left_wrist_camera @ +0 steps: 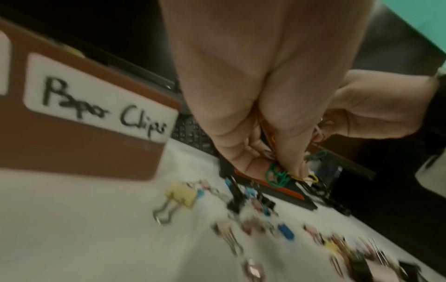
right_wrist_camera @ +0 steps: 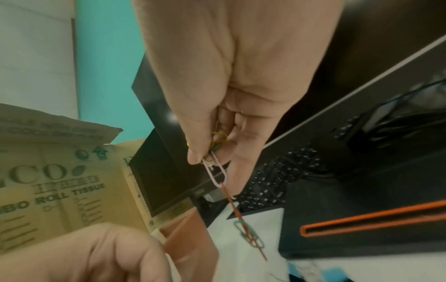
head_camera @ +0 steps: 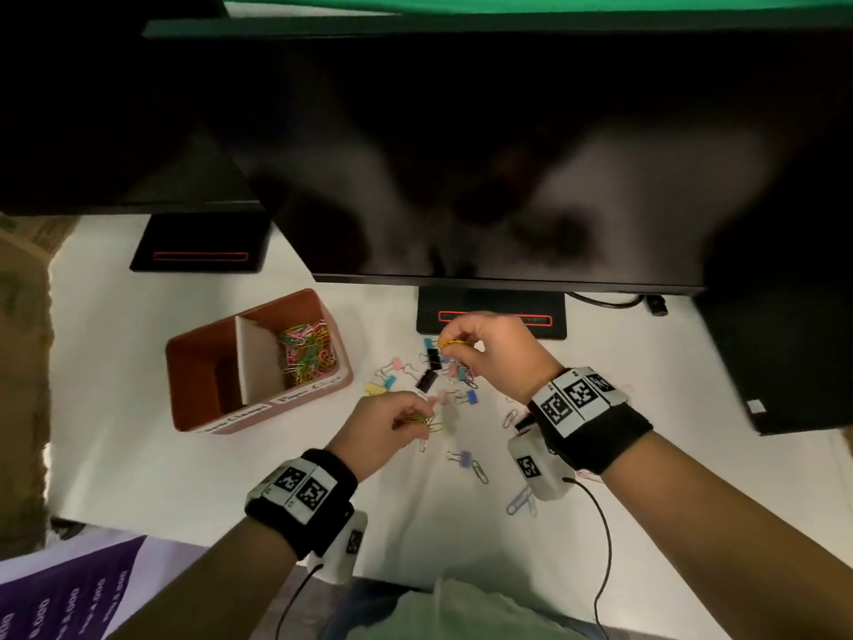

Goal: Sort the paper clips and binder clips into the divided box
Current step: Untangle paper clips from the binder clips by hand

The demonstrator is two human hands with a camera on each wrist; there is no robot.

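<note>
A brown divided box stands left of centre on the white table. Its right compartment, labelled "Paper Clips", holds a heap of coloured paper clips; the left compartment looks empty. Binder clips and loose paper clips lie scattered between my hands. My left hand pinches a small bunch of paper clips just above the table. My right hand is raised over the pile and pinches several linked paper clips that dangle in a chain.
A dark monitor overhangs the back of the table, its stand just behind my right hand. A second stand sits back left. A cardboard box is at the left, a black case at the right.
</note>
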